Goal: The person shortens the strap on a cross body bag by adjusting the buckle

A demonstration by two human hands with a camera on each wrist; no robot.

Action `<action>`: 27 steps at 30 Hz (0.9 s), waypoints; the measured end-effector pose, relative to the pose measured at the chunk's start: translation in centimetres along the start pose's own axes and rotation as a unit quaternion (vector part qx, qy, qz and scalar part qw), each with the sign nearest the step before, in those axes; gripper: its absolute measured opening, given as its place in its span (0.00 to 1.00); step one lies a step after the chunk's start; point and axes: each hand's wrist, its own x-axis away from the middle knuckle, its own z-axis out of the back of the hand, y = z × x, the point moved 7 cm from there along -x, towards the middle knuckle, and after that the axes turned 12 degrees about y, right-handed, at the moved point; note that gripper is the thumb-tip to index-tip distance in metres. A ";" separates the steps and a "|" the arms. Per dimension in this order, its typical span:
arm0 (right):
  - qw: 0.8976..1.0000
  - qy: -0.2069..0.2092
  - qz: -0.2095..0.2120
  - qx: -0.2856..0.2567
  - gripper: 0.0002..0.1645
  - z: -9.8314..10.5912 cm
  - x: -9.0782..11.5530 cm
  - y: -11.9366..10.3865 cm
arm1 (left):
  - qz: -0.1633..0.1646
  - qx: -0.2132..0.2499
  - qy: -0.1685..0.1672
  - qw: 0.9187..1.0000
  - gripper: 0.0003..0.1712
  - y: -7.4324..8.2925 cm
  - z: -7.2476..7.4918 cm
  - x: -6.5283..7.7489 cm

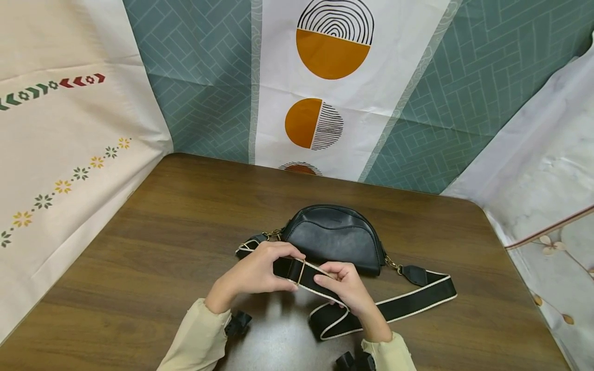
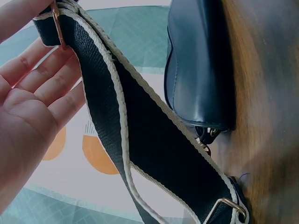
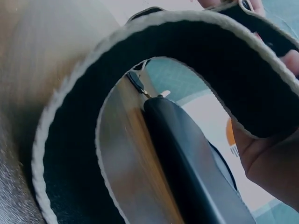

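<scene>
A black half-moon handbag [image 1: 331, 232] lies on the table, its wide black strap [image 1: 413, 304] with cream edging clipped on at both ends by brass-coloured hardware. My left hand [image 1: 252, 270] pinches the strap by its metal slider [image 1: 301, 272], thumb and index finger at the slider's two ends. In the left wrist view the other fingers [image 2: 46, 77] spread behind the strap. Just to the right, my right hand [image 1: 345, 288] grips the strap between thumb and fingers. From there the strap loops down onto the table and back to the bag's right end. A second metal buckle [image 2: 226, 205] shows in the left wrist view.
The brown wooden table [image 1: 162, 247] extends around the bag on all sides. Behind it hangs a patterned cloth [image 1: 199, 77] in teal and white with orange shapes. Light fabric hangings [image 1: 60, 144] border the left and right sides.
</scene>
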 end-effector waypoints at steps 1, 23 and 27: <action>1.000 -0.002 0.009 0.002 0.11 0.0 0.0 -0.1 | 0.001 0.002 0.001 1.000 0.26 0.0 0.1 0.0; 0.999 0.022 0.017 -0.017 0.08 -0.6 -0.1 -0.4 | 0.016 -0.032 -0.019 0.999 0.25 0.0 0.0 0.0; 0.999 0.028 0.021 -0.015 0.08 -1.0 -0.3 -0.4 | 0.005 -0.037 -0.024 0.999 0.25 0.3 -0.3 -0.1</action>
